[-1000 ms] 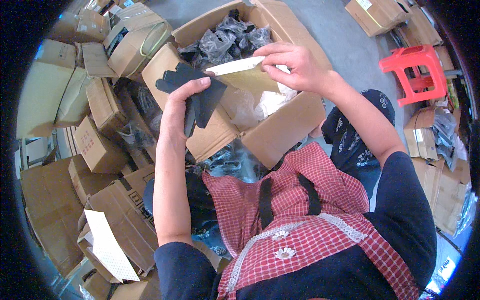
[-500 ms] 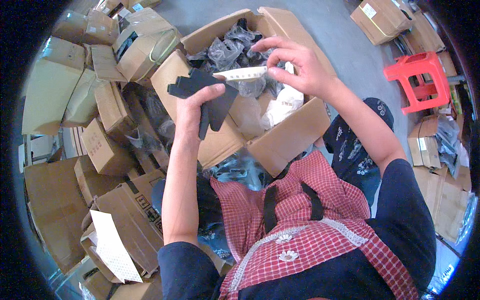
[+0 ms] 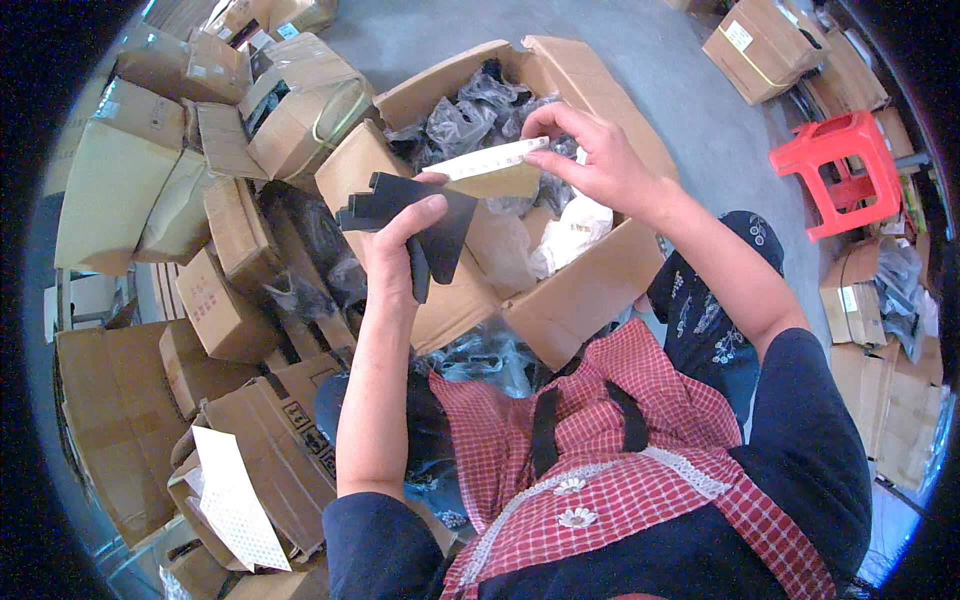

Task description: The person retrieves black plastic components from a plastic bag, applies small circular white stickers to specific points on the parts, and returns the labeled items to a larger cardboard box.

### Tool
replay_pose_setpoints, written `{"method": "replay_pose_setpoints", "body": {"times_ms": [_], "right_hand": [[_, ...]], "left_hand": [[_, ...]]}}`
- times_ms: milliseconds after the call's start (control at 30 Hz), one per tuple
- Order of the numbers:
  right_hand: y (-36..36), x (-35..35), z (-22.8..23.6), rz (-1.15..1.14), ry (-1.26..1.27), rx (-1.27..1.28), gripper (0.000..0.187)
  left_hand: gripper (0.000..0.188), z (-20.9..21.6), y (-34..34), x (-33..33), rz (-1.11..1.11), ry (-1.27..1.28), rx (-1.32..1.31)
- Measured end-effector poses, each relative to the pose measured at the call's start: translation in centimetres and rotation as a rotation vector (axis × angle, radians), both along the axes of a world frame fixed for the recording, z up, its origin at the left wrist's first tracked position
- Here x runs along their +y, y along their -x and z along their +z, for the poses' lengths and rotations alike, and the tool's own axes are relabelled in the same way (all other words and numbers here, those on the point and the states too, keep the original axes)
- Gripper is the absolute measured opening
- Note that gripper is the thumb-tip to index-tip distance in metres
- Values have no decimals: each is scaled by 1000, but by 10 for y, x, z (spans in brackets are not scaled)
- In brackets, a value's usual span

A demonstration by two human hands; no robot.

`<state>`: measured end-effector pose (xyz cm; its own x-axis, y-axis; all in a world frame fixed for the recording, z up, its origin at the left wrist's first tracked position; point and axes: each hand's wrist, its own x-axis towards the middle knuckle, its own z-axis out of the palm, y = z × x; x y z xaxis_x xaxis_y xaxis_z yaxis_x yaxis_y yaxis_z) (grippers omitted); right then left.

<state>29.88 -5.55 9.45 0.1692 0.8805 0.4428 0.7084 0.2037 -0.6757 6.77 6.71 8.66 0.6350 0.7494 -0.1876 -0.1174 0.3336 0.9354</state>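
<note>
My left hand [image 3: 398, 240] grips several flat black pieces [image 3: 445, 215], fanned out, with the thumb pressed across them. Their exact kind does not show. From behind these pieces a strip of white printed labels on yellowish backing [image 3: 495, 168] reaches across to my right hand [image 3: 590, 155]. The thumb and a finger of that hand pinch the strip's far end. Both hands are above an open cardboard box [image 3: 585, 293] holding clear plastic bags [image 3: 465, 122] with dark contents. A white plastic bag [image 3: 575, 232] lies in its near right corner.
Cardboard boxes [image 3: 125, 180] are heaped along the left side. A white printed sheet [image 3: 238, 505] leans on a carton [image 3: 275, 430] at the lower left. On the right stand a red plastic stool [image 3: 845, 175], a strapped carton [image 3: 760, 50] and more packages.
The whole view has shifted slightly, so the boxes appear a little lower. The label strip has turned, showing more of its yellowish underside. Both hands keep their holds.
</note>
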Motion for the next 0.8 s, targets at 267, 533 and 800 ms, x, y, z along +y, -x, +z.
{"method": "replay_pose_setpoints", "body": {"times_ms": [267, 533, 800], "right_hand": [[3, 0, -1, -52, 21, 72, 18], [6, 2, 1, 37, -155, -152, 13], [43, 7, -14, 152, -71, -146, 10]], "left_hand": [[40, 2, -2, -3, -59, 140, 11], [41, -20, -8, 4, -2, 362, 92], [30, -16, -24, -14, -91, 424, -31]]}}
